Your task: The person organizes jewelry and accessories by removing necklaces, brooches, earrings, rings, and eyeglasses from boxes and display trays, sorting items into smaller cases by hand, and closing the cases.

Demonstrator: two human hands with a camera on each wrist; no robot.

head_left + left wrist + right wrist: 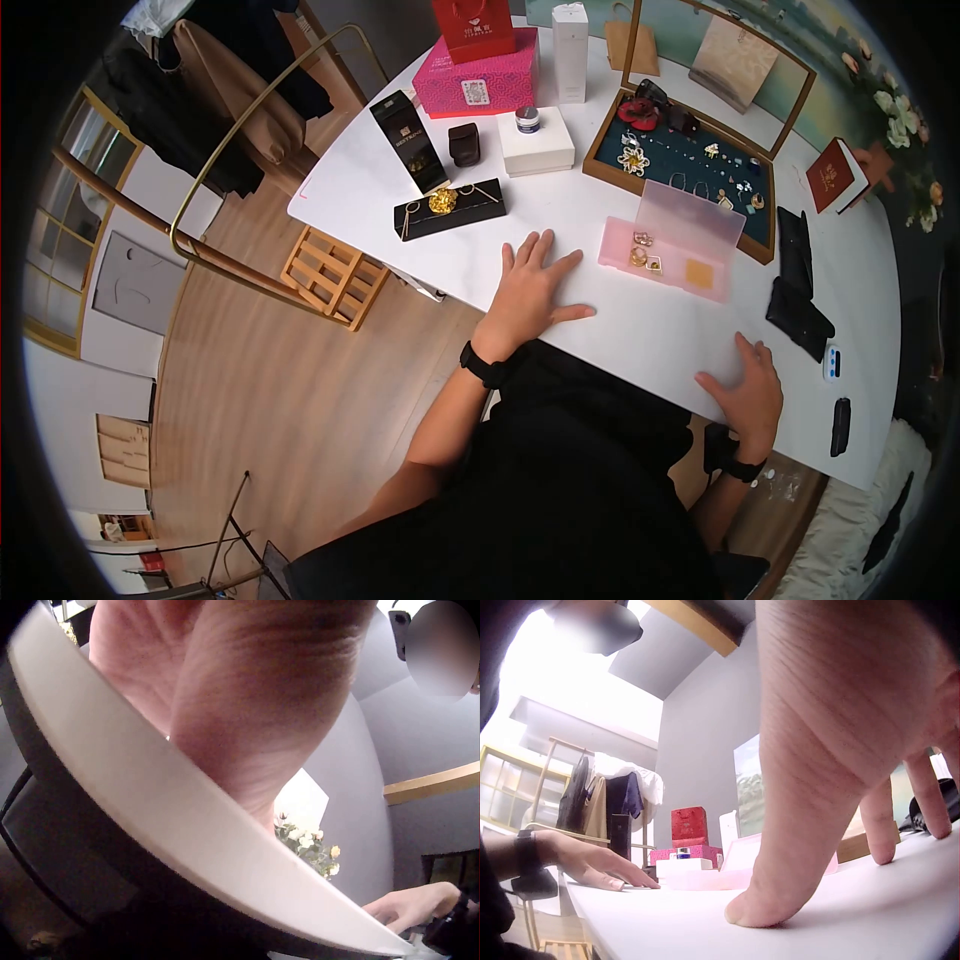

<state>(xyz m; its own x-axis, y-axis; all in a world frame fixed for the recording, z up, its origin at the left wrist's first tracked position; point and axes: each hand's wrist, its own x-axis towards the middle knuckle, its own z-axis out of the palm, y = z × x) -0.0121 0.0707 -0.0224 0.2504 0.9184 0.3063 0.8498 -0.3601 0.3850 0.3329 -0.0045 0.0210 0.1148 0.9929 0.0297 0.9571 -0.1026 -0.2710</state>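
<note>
The left hand [530, 290] rests on the white table with fingers spread, between a black box carrying a gold flower piece [443, 202] and a pink case [625, 275]. That case has its translucent lid [690, 215] raised and holds several pieces of jewelry and a yellowish square [699, 273]. Near the table's front edge, the right hand [750, 395] touches the surface with its fingertips, holding nothing. In the right wrist view, its thumb [772, 900] and fingers stand on the tabletop. The left wrist view shows the left palm [247, 690] close up at the table edge.
A glass-lidded jewelry tray [600, 160] stands open behind the pink case. Farther left are a white box [537, 150], a pink box [480, 75], a red bag [475, 30] and a tall black box [410, 142]. Black pouches [798, 318] and a red book [835, 177] lie at the right.
</note>
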